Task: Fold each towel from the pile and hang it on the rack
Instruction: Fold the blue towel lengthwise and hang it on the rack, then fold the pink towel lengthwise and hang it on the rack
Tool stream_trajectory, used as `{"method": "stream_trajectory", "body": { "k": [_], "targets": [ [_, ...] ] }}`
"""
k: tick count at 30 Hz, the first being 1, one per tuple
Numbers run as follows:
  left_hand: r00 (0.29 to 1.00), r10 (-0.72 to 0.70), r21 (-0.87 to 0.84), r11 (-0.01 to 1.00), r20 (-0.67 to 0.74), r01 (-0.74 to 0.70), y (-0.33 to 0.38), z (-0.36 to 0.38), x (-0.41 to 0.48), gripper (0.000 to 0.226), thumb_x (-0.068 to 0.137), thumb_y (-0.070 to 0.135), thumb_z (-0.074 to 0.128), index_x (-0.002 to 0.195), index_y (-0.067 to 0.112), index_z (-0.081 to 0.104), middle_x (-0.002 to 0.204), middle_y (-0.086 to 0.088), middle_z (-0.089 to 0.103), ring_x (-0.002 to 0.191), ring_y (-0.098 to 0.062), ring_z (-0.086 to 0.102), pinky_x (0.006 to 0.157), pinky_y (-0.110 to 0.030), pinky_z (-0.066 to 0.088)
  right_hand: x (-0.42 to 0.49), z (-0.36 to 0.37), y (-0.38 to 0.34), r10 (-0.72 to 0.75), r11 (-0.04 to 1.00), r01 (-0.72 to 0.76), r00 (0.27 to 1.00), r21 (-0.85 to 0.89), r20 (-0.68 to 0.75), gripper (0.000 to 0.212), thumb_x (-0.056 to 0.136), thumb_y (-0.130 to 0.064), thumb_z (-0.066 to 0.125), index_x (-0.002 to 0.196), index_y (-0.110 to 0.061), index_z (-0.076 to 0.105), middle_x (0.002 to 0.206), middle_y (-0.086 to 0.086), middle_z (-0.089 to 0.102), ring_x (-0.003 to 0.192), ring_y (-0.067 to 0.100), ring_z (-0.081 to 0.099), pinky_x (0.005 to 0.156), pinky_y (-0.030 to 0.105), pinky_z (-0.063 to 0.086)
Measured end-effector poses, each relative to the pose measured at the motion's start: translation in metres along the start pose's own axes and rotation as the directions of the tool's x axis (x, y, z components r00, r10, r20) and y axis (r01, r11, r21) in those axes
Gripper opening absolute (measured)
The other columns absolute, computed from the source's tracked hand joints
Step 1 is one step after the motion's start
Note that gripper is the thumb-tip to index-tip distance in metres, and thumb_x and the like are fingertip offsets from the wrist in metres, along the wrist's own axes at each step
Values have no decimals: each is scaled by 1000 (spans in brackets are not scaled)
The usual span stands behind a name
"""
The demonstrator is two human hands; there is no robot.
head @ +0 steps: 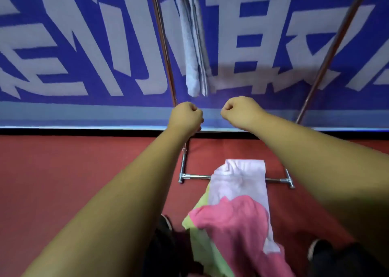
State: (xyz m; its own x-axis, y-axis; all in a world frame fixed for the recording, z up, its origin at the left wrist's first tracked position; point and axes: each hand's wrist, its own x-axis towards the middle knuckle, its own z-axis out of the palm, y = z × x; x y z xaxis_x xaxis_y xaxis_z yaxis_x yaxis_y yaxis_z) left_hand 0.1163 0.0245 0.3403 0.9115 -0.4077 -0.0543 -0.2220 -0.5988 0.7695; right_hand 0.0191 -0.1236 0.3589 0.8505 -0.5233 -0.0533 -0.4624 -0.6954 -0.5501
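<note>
Grey towel point(194, 45) hanging lengthwise, vertical.

Grey towel point(194, 45), hung above the closed hands; pink towel point(233, 224), lilac towel point(242, 180), yellow-green towel point(202, 241) below; red floor point(84, 171); blue-and-white banner point(84, 45).

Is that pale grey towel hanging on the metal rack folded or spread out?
Folded. The pale grey towel hangs as a narrow strip with several layered edges at its lower end, between the metal rack poles.
</note>
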Motion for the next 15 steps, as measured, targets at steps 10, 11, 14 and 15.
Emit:
{"method": "stream_trajectory", "body": {
  "k": [10, 11, 14, 15],
  "targets": [
    [929, -153, 208, 974, 336, 85, -122, 148, -31, 29, 94, 14, 48, 92, 1, 74, 84, -13, 81, 72, -32, 79, 67, -40, 66, -52, 132, 148, 216, 976, -206, 925, -63, 313, 26, 97, -16, 63, 97, 1, 81, 104, 22, 79, 104, 40, 72, 87, 39, 55],
    [919, -177, 235, 967, 353, 95, -135, 162, -32, 30, 92, 17, 47, 92, 3, 73, 84, -13, 80, 74, -33, 79, 68, -40, 66, -56, 144, 159, 229, 973, -220, 915, -67, 332, 26, 97, -16, 62, 98, 2, 81, 107, 22, 78, 106, 39, 71, 88, 38, 54],
    [890, -208, 333, 941, 406, 68, -176, 202, -36, 37, 83, 22, 42, 92, 3, 72, 91, -17, 80, 84, -40, 77, 77, -49, 65, -66, 180, 190, 256, 967, -237, 888, -97, 382, 27, 99, -18, 61, 101, 1, 80, 113, 18, 77, 111, 35, 70, 90, 33, 52],
    [872, -225, 369, 928, 434, 56, -187, 214, -38, 39, 83, 23, 42, 93, 2, 73, 95, -18, 80, 88, -40, 77, 81, -48, 64, -68, 191, 201, 274, 962, -254, 874, -104, 401, 27, 100, -19, 61, 101, 0, 79, 112, 17, 77, 110, 34, 69, 89, 33, 52]
  ]
}}
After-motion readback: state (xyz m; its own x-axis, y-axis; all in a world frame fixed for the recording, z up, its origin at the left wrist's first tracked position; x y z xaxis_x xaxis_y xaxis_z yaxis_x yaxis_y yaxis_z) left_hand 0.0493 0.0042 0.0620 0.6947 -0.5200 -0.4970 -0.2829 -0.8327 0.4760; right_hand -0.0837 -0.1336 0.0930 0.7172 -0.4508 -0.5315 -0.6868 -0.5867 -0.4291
